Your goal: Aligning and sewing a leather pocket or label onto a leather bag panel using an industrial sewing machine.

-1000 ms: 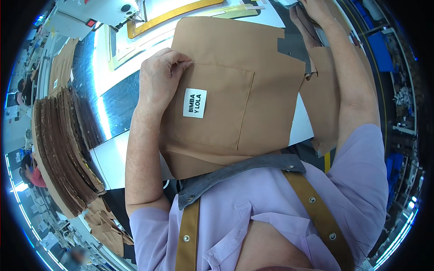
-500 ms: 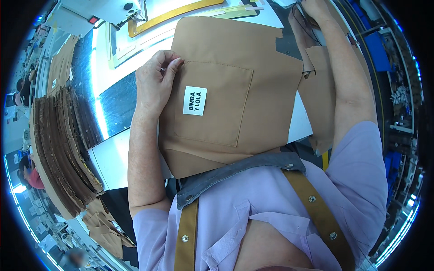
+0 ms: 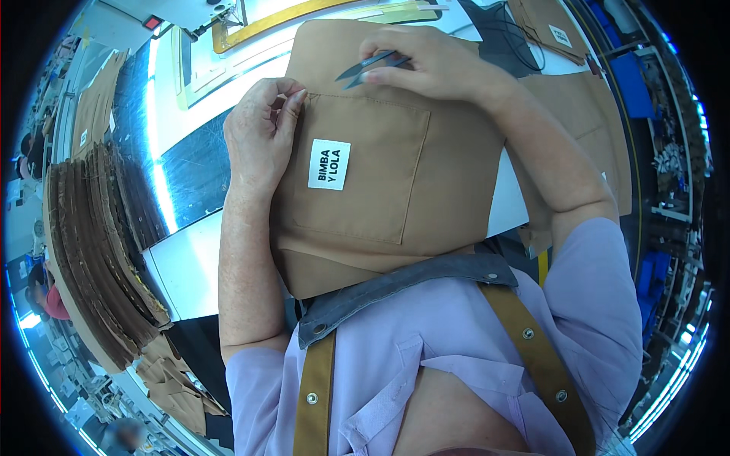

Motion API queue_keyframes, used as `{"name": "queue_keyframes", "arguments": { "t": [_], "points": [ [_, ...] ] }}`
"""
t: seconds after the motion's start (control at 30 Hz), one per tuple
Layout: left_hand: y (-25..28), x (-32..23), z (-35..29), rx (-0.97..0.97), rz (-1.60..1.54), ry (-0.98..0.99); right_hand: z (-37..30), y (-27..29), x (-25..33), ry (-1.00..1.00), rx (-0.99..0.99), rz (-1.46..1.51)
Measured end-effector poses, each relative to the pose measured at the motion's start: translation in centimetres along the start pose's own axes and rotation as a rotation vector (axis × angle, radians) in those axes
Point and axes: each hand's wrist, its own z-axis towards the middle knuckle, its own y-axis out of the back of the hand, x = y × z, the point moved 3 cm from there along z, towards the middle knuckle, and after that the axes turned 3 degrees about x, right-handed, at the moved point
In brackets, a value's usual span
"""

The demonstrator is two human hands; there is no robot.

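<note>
A brown fabric panel [image 3: 456,175] lies in front of me, its near edge folded against my apron. Stitched onto it is a square patch pocket [image 3: 372,205] with a white printed label [image 3: 329,165]. At the pocket's upper left corner, the thumb and fingertips of my left hand [image 3: 258,133] are pinched together; what is between them is too small to make out. My right hand [image 3: 437,64] is over the far part of the panel, holding small thread snips [image 3: 352,74]. Their blades are apart and point left toward the pinched fingertips.
A tall stack of brown fabric pieces [image 3: 106,251] stands at left. More brown panels [image 3: 585,129] lie at right, near a dark cable [image 3: 525,34]. Beyond the panel are a yellow-brown template strip [image 3: 266,26] and part of a white sewing machine [image 3: 122,17].
My right hand has come from the far right over the panel, and the snips now show in it. The left hand keeps its pinch at the pocket corner.
</note>
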Motion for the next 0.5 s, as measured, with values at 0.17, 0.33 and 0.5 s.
{"name": "queue_keyframes", "arguments": {
  "t": [0.17,0.33,0.5],
  "points": [
    [-0.1,0.5,0.1,-0.018,-0.023,-0.037,2.2,-1.9,0.0,0.104,0.037,-0.085],
    [0.2,0.7,0.1,-0.014,0.000,-0.063,3.0,-2.5,0.5,0.161,0.032,-0.114],
    [0.5,1.1,0.3,-0.023,-0.008,-0.074,3.8,-2.9,0.8,0.183,0.022,-0.136]
  ]
}}
